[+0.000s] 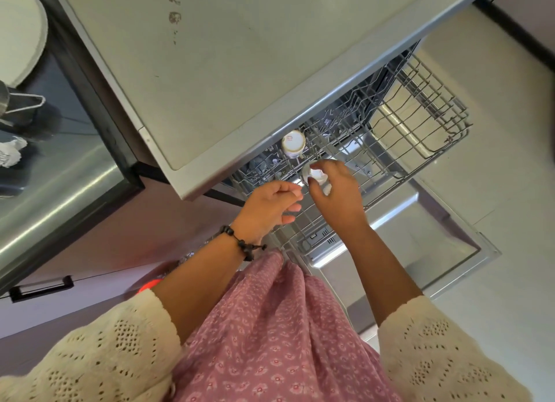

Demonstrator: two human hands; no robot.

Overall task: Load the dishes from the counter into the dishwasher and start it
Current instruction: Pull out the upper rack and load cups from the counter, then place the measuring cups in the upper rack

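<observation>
The dishwasher's upper wire rack (420, 122) is pulled out over the open door (420, 239). A white cup (292, 144) stands upside down in the rack under the counter edge. My right hand (336, 188) grips a second white cup (315, 174) and holds it low over the rack's left part. My left hand (270, 206) hovers just left of it, fingers loosely curled, with the thumb and forefinger near the rack wires; whether it touches them is unclear. A dark beaded bracelet is on the left wrist.
The grey counter (240, 56) overhangs the rack's back part. A steel sink (60, 185) lies at the left with a white plate (21, 32) and a metal pot handle (27, 104) beside it. Pale floor tiles (495, 191) stretch to the right.
</observation>
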